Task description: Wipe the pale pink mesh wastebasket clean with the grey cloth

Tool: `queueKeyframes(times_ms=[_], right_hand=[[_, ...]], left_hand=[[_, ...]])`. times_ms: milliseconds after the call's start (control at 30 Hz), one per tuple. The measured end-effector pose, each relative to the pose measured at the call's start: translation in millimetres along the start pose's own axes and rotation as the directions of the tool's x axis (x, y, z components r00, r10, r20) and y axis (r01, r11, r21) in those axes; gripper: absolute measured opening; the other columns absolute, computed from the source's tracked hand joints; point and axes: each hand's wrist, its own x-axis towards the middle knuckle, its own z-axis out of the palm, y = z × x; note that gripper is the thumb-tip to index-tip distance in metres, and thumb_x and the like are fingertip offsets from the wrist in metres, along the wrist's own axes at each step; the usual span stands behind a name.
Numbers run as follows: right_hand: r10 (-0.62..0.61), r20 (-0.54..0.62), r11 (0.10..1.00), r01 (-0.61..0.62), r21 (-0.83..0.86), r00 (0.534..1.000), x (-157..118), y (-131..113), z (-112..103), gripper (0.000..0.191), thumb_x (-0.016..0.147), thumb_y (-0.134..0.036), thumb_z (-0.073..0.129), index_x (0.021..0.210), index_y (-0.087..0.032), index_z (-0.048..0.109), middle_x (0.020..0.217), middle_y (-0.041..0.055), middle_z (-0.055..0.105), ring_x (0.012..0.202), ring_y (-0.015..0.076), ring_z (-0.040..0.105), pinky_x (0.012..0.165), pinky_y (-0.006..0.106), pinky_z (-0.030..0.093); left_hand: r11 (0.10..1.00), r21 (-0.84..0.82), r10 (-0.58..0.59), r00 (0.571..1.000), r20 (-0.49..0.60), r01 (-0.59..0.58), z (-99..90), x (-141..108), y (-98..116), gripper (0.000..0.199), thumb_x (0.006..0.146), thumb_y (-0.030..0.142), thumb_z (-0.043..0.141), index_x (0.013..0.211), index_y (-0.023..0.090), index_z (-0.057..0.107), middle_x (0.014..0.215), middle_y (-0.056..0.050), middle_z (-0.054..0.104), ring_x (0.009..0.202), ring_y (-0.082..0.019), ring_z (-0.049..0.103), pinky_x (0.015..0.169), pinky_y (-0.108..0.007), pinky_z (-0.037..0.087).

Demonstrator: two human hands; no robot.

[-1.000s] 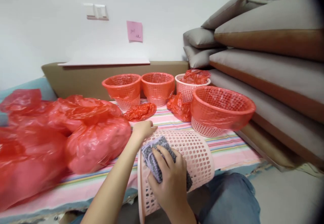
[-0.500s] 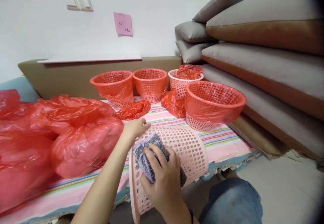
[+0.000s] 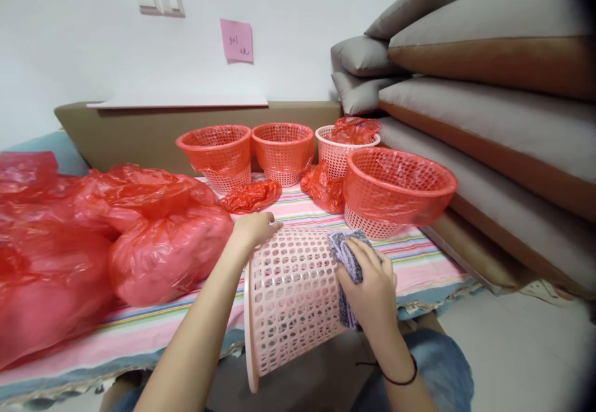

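Note:
A pale pink perforated plastic basket [image 3: 295,294] lies on its side in front of me, at the edge of the striped cloth, its rim toward the left. My left hand [image 3: 256,229] grips the far part of that rim, the fingers partly hidden behind it. A folded grey and lilac cloth [image 3: 347,254] is in my right hand [image 3: 372,282], pressed against the basket's side near its base end. A dark band circles my right wrist.
Bulging red plastic bags [image 3: 167,250] fill the left side. Behind stand baskets lined with red bags [image 3: 214,151], with crumpled red bags [image 3: 251,196] between them. Stacked grey and brown cushions [image 3: 488,108] rise at the right. The striped cloth [image 3: 158,344] covers the surface.
My right hand has slid the cloth rightward along the basket, from near the rim to the base end. My left hand stays at the rim. The view has shifted slightly.

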Motion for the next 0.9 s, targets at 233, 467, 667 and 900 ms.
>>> queueKeyframes(times_ms=[233,467,667,900], right_hand=[[0.036,-0.02,0.997,-0.037,-0.067,0.999,-3.6,-5.4,0.9,0.039,0.087,-0.031,0.058,0.125,-0.026,0.066,0.135,0.0026,0.064,0.116,0.0329,0.048,0.09,0.048,0.039],[-0.017,-0.057,0.998,0.013,-0.069,0.998,-3.9,-2.4,4.8,0.038,0.088,-0.032,0.057,0.124,-0.024,0.066,0.132,0.0067,0.065,0.113,0.033,0.049,0.089,0.049,0.04],[-0.009,-0.066,0.998,0.005,-0.063,0.998,-4.0,-4.0,6.1,0.038,0.088,-0.032,0.058,0.125,-0.025,0.066,0.134,0.0037,0.064,0.114,0.0321,0.048,0.089,0.046,0.039],[0.029,-0.054,0.998,-0.032,-0.054,0.998,-5.0,-6.2,4.5,0.041,0.086,-0.028,0.058,0.126,-0.027,0.065,0.135,-0.0013,0.064,0.117,0.0311,0.047,0.091,0.045,0.038]], left_hand=[[1.0,0.001,0.006,1.0,-0.02,-0.006,2.4,-2.9,-0.7,0.044,0.094,0.048,0.041,0.113,0.02,0.069,0.113,-0.012,0.074,0.101,-0.028,0.069,0.087,-0.035,0.048],[1.0,0.0,-0.005,1.0,0.005,0.005,-1.3,-4.1,1.6,0.042,0.094,0.047,0.043,0.109,0.02,0.071,0.109,-0.011,0.075,0.098,-0.027,0.07,0.085,-0.033,0.049],[0.999,0.036,0.01,1.0,-0.003,-0.01,-1.6,-1.7,0.3,0.043,0.094,0.046,0.041,0.112,0.02,0.07,0.116,-0.012,0.073,0.105,-0.028,0.068,0.088,-0.034,0.049],[0.996,0.081,0.035,0.999,0.014,-0.036,-4.3,-5.4,1.2,0.045,0.095,0.045,0.038,0.114,0.02,0.07,0.12,-0.013,0.071,0.108,-0.029,0.068,0.088,-0.034,0.048]])
